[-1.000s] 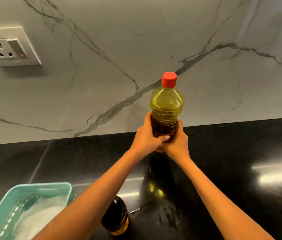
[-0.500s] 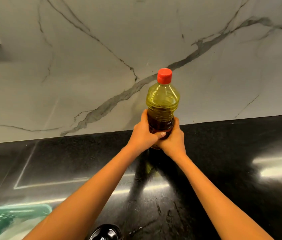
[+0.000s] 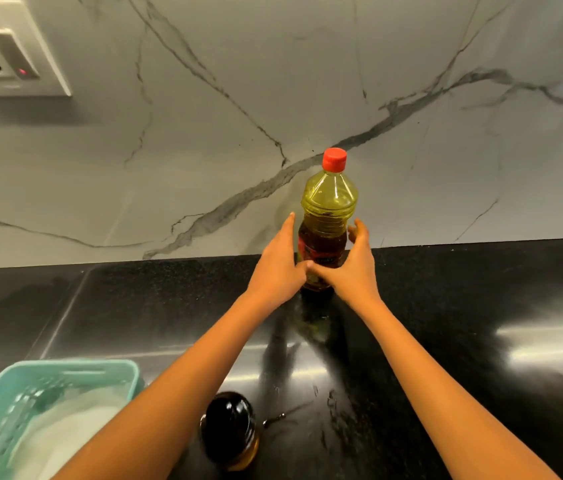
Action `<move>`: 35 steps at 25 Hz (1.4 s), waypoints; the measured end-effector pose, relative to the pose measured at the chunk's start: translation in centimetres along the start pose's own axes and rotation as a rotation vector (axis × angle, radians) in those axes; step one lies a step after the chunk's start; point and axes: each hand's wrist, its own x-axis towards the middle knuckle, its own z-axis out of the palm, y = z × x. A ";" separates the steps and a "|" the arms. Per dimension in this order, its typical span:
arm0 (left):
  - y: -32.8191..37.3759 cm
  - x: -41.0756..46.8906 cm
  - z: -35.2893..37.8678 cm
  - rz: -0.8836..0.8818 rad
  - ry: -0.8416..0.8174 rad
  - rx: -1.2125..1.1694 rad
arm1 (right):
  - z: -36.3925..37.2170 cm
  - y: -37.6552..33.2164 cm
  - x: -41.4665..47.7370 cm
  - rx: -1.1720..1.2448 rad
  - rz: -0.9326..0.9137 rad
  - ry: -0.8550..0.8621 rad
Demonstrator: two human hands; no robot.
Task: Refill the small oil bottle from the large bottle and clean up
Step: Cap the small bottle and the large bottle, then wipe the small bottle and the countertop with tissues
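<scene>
The large oil bottle (image 3: 329,206) stands upright on the black counter (image 3: 481,306) close to the marble wall, red cap on, yellow plastic above and dark oil below. My left hand (image 3: 278,268) is at its left side with fingers straight and a small gap to the plastic. On the other side is my right hand (image 3: 356,268), fingers loosely spread. Both thumbs meet at the label in front. The small dark oil bottle (image 3: 231,431) sits near the bottom edge, between my forearms.
A teal plastic basket (image 3: 65,372) holding something white sits at the bottom left. A wall socket (image 3: 6,60) with a red light is at the top left. Smears show on the counter near the small bottle.
Both hands gripped the large bottle before; now their fingers have loosened and spread off its sides. The view has tilted down, bringing the basket and small bottle back in.
</scene>
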 end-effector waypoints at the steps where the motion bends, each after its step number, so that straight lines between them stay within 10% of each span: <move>1: 0.3 -1.7 -1.2 0.031 0.033 0.016 | -0.6 -1.5 -1.0 -0.012 -0.033 0.053; 7: 0.3 -15.0 -7.5 0.122 0.362 0.078 | -1.8 -12.0 -9.6 0.142 -0.319 0.097; 16: -9.0 -34.6 -10.4 -0.273 0.565 0.315 | 7.5 -17.7 -25.5 0.186 -0.434 -0.473; 27: -12.9 -38.5 -9.6 -0.458 0.522 0.549 | 18.7 -16.2 -29.2 -0.750 -0.556 -0.798; 35: -13.3 -38.1 -9.6 -0.520 0.475 0.544 | 20.0 -16.3 -29.1 -0.854 -0.588 -0.767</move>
